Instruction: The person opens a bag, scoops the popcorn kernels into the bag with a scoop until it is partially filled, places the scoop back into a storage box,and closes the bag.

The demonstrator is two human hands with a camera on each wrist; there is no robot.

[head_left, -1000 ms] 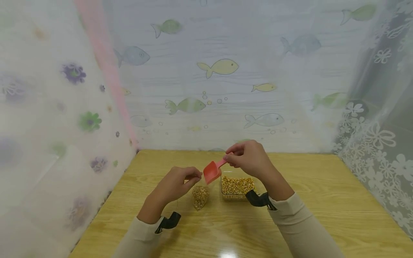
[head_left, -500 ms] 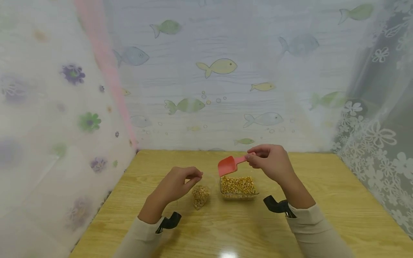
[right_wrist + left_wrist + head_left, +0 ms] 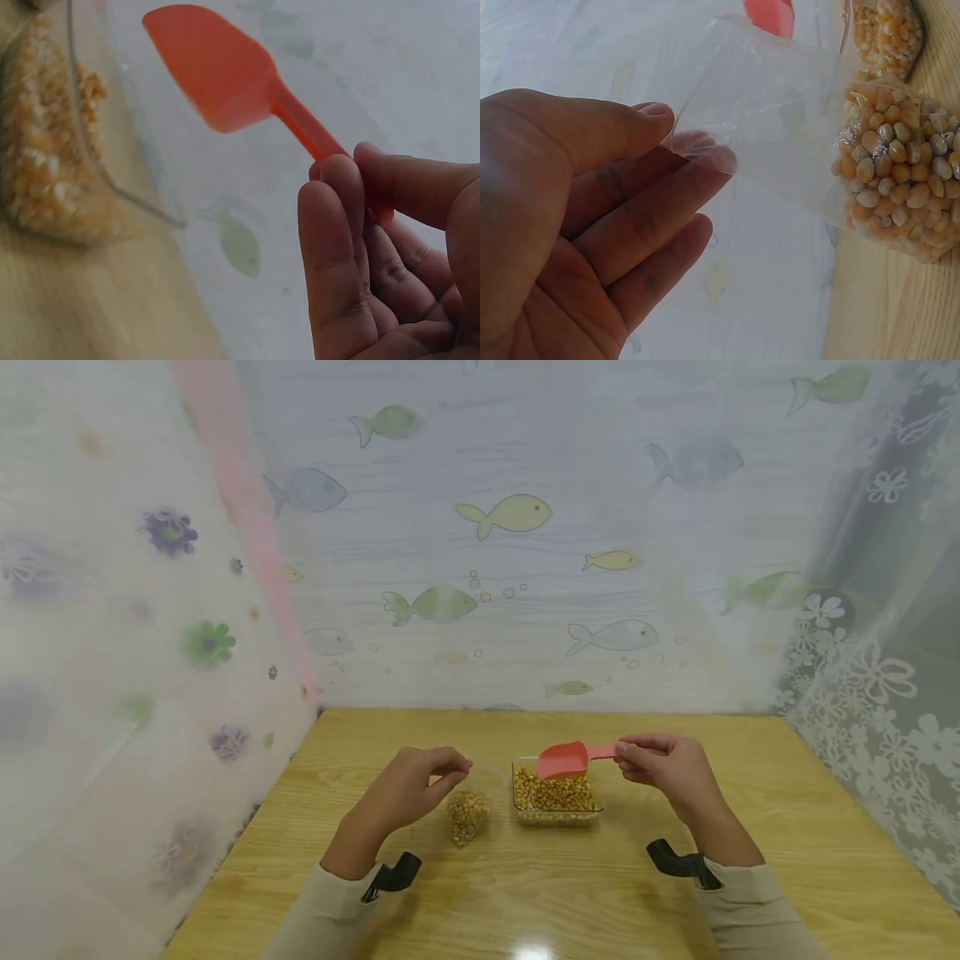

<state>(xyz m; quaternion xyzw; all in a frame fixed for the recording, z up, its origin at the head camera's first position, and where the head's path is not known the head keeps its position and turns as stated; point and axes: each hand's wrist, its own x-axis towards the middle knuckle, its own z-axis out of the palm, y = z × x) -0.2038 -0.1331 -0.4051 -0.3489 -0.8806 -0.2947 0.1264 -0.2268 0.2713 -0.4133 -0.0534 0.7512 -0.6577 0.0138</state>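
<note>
My left hand (image 3: pixel 411 787) pinches the top edge of a clear plastic bag (image 3: pixel 772 112) between thumb and fingers. Corn kernels (image 3: pixel 900 161) fill the bag's lower part, which hangs down close to the table. On the right, my right hand (image 3: pixel 671 772) holds a red scoop (image 3: pixel 564 761) by the end of its handle, thumb against fingers. The scoop's blade is over a clear glass container (image 3: pixel 558 817) of corn kernels (image 3: pixel 551 792). In the right wrist view the scoop's blade (image 3: pixel 214 67) appears above and to the side of the container's rim.
The wood-grain table (image 3: pixel 480 893) reaches back to a pale curtain printed with fish (image 3: pixel 517 514). Flowered sheets hang at the left (image 3: pixel 112 652) and right (image 3: pixel 885 693). The bag and the glass container stand side by side, a small gap between them.
My right hand has carried the scoop rightward and lower, from beside the bag's mouth to over the glass container. My left hand has stayed in place with the bag.
</note>
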